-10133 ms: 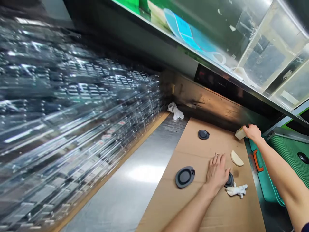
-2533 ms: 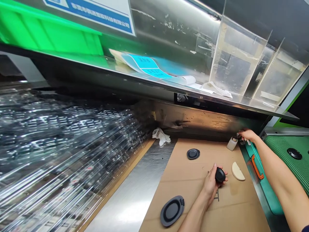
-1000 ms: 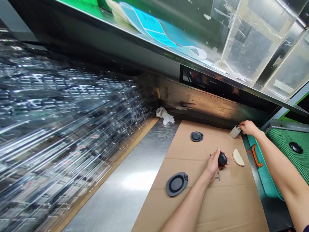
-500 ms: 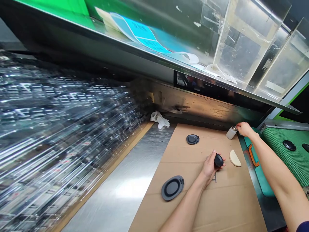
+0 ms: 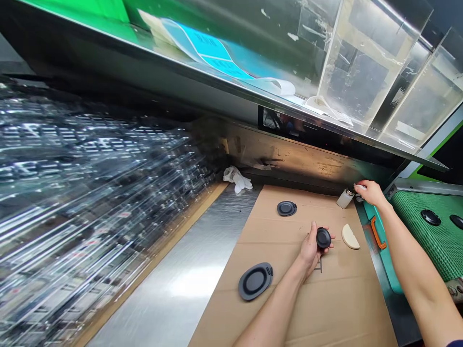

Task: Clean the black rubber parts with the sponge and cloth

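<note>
My left hand (image 5: 310, 248) holds a small round black plastic part (image 5: 323, 237) with a recessed face, above the cardboard sheet (image 5: 325, 308). At the far right corner of the cardboard, my right hand (image 5: 371, 193) is closed in a pinch beside the top of a whitish bottle (image 5: 345, 199) with a metal neck. What its fingertips hold is too small to make out. A cream half-round pad (image 5: 350, 236) lies on the cardboard between the hands. To the left lie two dark oval plastic pieces, a larger one (image 5: 255, 281) near me and a smaller one (image 5: 287, 208) farther off.
Clear plastic-wrapped stacks (image 5: 90, 207) fill the left side. A crumpled white glove or cloth (image 5: 238, 180) lies on the metal table (image 5: 188, 270). A metal shelf (image 5: 217, 82) overhangs the back. On the right are a green conveyor belt (image 5: 415, 212) and a teal case (image 5: 383, 260) with an orange handle.
My left hand has turned the round black part so its recessed face shows more. My right hand's fingers have shifted slightly by the bottle top. The whole view has moved a little.
</note>
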`<action>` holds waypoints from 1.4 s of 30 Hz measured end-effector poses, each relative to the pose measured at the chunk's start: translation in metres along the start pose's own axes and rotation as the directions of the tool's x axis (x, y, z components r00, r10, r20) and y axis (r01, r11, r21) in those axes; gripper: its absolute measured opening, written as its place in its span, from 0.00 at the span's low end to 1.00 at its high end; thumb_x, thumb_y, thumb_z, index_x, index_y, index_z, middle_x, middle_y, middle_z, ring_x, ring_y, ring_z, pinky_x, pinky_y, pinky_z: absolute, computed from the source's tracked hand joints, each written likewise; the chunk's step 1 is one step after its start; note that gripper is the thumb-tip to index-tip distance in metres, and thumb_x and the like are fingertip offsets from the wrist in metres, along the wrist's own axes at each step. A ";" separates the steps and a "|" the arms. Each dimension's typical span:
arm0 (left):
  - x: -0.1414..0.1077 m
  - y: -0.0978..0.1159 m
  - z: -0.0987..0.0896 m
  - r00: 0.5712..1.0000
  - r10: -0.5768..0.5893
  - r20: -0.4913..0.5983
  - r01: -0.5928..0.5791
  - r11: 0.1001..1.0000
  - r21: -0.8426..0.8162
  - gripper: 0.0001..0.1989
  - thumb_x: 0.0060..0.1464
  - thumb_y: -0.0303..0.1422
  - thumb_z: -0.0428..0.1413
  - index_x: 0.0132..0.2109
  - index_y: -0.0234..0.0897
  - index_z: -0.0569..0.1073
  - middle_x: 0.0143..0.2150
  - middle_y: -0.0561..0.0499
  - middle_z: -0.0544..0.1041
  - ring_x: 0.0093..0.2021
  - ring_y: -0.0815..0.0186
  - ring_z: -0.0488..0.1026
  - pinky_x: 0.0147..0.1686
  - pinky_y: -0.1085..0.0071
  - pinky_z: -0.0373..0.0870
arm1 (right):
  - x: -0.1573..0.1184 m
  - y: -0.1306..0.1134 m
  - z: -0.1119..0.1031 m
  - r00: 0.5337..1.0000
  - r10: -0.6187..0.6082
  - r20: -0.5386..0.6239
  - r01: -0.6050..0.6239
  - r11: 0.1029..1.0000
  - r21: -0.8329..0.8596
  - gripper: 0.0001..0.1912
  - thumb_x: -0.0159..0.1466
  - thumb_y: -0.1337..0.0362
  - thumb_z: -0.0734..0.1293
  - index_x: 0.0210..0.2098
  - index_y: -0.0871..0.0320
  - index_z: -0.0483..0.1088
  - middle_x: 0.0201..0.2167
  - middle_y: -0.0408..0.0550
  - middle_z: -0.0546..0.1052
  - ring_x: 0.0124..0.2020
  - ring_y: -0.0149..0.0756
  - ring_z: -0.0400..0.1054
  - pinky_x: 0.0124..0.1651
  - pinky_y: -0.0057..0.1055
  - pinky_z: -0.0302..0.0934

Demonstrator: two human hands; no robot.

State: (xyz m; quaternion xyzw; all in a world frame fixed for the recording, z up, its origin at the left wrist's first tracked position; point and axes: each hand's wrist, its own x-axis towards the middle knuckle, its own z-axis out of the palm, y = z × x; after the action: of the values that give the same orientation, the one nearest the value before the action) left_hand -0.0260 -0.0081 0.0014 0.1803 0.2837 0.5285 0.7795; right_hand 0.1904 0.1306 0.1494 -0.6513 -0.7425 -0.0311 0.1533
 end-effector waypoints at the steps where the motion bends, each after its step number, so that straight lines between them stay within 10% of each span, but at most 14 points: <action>1: -0.001 0.002 0.000 1.000 0.006 0.001 -0.006 1.000 -0.012 0.27 0.63 0.54 0.49 0.47 0.32 0.71 0.34 0.41 0.80 0.22 0.68 0.73 0.19 0.76 0.60 | -0.013 -0.007 0.001 1.000 -0.007 -0.021 0.008 0.999 0.048 0.14 0.65 0.60 0.66 0.47 0.57 0.79 0.44 0.49 0.82 0.44 0.40 0.76 0.46 0.30 0.65; 11: 0.002 -0.002 -0.003 0.998 -0.030 -0.051 0.032 0.999 0.038 0.28 0.64 0.53 0.45 0.31 0.33 0.71 0.17 0.50 0.70 0.14 0.69 0.65 0.13 0.76 0.52 | -0.157 -0.089 0.069 0.968 -0.243 -0.057 0.240 0.843 0.481 0.09 0.68 0.63 0.63 0.43 0.53 0.76 0.40 0.48 0.79 0.41 0.38 0.73 0.46 0.32 0.64; 18: 0.000 -0.013 -0.001 0.963 0.127 -0.236 -0.053 0.954 0.294 0.22 0.61 0.49 0.52 0.25 0.39 0.67 0.16 0.54 0.69 0.14 0.68 0.65 0.12 0.73 0.59 | -0.158 -0.088 0.089 0.966 -0.257 -0.017 0.248 0.913 0.325 0.09 0.70 0.64 0.61 0.43 0.54 0.73 0.41 0.49 0.76 0.39 0.38 0.71 0.41 0.32 0.63; 42: -0.001 -0.020 -0.007 0.987 0.067 -0.145 0.016 0.864 0.503 0.25 0.66 0.45 0.45 0.31 0.36 0.77 0.15 0.48 0.72 0.12 0.62 0.67 0.12 0.69 0.60 | -0.171 -0.074 0.102 0.964 -0.265 0.003 0.256 0.935 0.243 0.09 0.69 0.66 0.60 0.38 0.56 0.72 0.35 0.49 0.76 0.36 0.37 0.69 0.40 0.30 0.61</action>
State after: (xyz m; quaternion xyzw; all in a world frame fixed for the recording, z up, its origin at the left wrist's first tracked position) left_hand -0.0159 -0.0171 -0.0150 0.3386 0.4699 0.4592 0.6736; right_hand 0.1171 -0.0192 0.0182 -0.5242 -0.8232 0.0509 0.2123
